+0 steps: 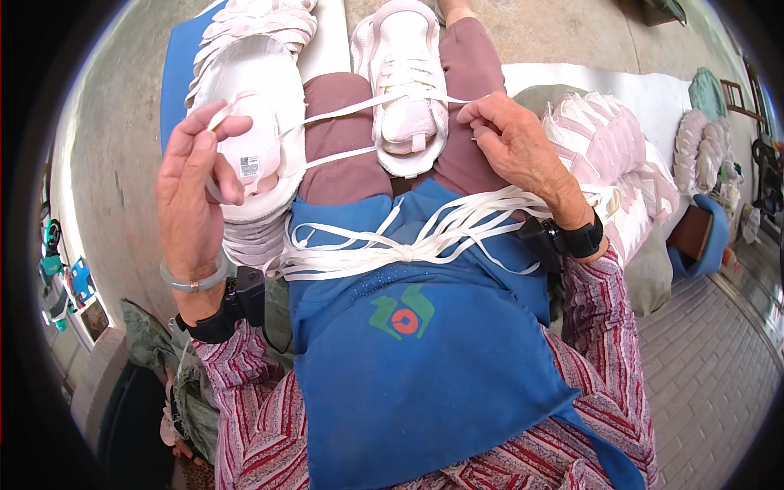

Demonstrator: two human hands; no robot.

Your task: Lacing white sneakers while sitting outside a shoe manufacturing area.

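Blue apron (433, 376) lies at 6 o'clock, bunched laces (408, 253) across it. At 12, between mauve trouser legs (472, 77), sits a pale-pink shoe (407, 122), long axis 12-to-6, at 10 o'clock from the curled right hand (516, 137) (the nearer; whether it grips, I cannot tell) and between 2 and 3 from the left hand (189, 171), which pinches a white lace (343, 110).

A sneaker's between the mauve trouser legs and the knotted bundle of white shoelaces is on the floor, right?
Not quite: the head view shows the knotted bundle of white shoelaces lying across the blue apron. A sneaker is indeed between the mauve trouser legs.
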